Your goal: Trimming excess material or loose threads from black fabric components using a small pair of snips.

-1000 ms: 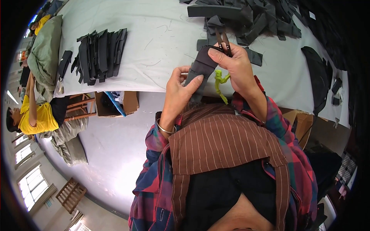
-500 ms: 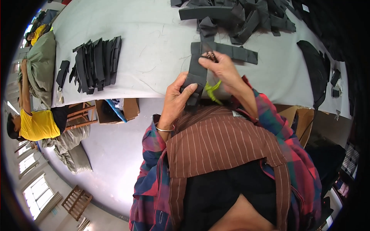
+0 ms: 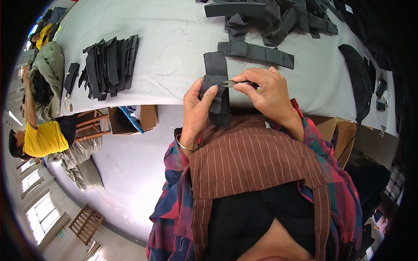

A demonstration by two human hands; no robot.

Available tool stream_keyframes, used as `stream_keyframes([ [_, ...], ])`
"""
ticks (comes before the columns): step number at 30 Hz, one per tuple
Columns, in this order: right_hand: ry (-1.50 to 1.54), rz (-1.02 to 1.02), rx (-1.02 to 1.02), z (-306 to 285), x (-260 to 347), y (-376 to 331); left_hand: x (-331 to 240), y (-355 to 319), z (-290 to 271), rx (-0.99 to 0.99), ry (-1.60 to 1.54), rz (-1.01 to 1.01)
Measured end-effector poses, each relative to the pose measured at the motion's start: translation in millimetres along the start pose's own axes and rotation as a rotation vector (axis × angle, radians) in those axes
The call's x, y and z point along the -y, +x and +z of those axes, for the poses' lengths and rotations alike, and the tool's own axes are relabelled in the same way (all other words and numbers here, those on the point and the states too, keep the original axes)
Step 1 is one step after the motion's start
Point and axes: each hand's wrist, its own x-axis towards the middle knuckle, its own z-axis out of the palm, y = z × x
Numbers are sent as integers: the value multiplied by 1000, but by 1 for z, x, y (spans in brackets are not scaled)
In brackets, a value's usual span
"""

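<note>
My left hand (image 3: 199, 101) pinches a folded black fabric strip (image 3: 215, 64) between thumb and fingers, over the near edge of the table. In my right hand (image 3: 266, 89) is a pair of thread snips (image 3: 231, 83), gripped by its dark handles. The metal blades point left and reach the strip beside my left thumb. A scrap of bright green shows behind the right fingers, mostly covered. Just beyond my hands another black strip (image 3: 261, 53) lies flat on the cloth.
A loose heap of black strips (image 3: 283, 19) lies at the far right. To the left stands a neat row of black strips (image 3: 109, 67). A curved black piece (image 3: 358, 80) lies at the right. A cardboard box (image 3: 148, 119) sits below the table; a person in yellow (image 3: 45, 140) works at the left.
My left hand has drawn the strip nearer and slightly left, off the other strips. The snips have come down to it, and the green cord hanging from my right hand has become mostly hidden.
</note>
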Motion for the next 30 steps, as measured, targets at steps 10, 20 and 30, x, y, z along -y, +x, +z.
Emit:
stream_keyframes([
  [10, -93, -101, -41, 6, 1, 0, -1, -3, 0, 11, 52, 21],
  [20, -143, -271, -35, -3, -2, 6, -5, -6, -4, 21, -122, -73],
  [30, -108, -274, -26, -2, -6, 7, -12, -6, -4, 72, -43, -91],
])
